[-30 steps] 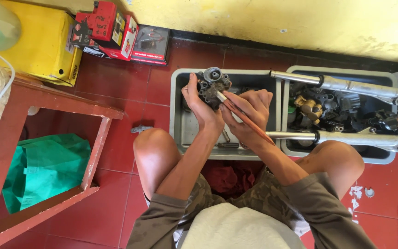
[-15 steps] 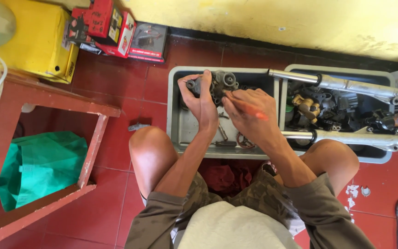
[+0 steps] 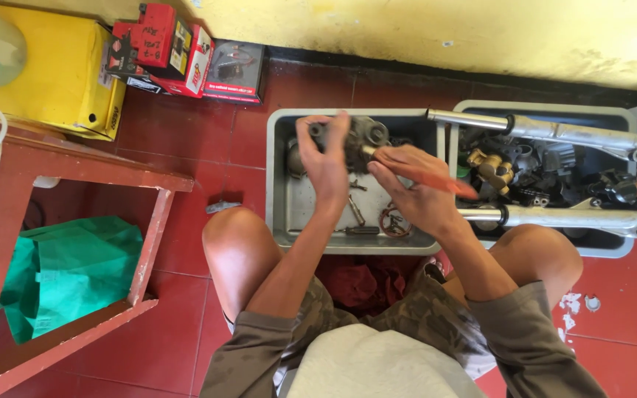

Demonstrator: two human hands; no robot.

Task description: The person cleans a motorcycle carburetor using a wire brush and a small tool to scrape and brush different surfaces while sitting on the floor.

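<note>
Head view: my left hand (image 3: pixel 326 158) is closed around a grey cast-metal engine part (image 3: pixel 359 136), held up over the grey plastic tray (image 3: pixel 278 184) at 12 o'clock from my knees. My right hand (image 3: pixel 407 184) grips an orange-handled brush (image 3: pixel 436 180), its working end against the part's right side, handle trailing off toward 3 o'clock.

Change over the last second: the part has gone from tilted toward my chest to raised and turned, with my left-hand fingers wrapping over its top. The brush has swung from a steep diagonal to nearly flat, so it meets the part from the side now. My read: I've moved to a different face of the casting, so cleaning is mid-way, not finished.

Tray floor below holds loose bits: a bolt (image 3: pixel 355 210), a dark ring-shaped gasket (image 3: pixel 392 221), and a screwdriver-like tool (image 3: pixel 355 231) near the front wall. Can't tell if there is liquid in it.

At 2 o'clock, a second grey tray (image 3: pixel 554 107) full of dark engine parts, with two silver fork tubes (image 3: pixel 554 133) laid across it. At 10 o'clock, red boxes (image 3: pixel 160 48) and a yellow crate (image 3: pixel 60 74) against the wall. At 8 o'clock, a red wooden stool (image 3: pixel 75 177) with a green bag (image 3: pixel 68 269) under it.
</note>
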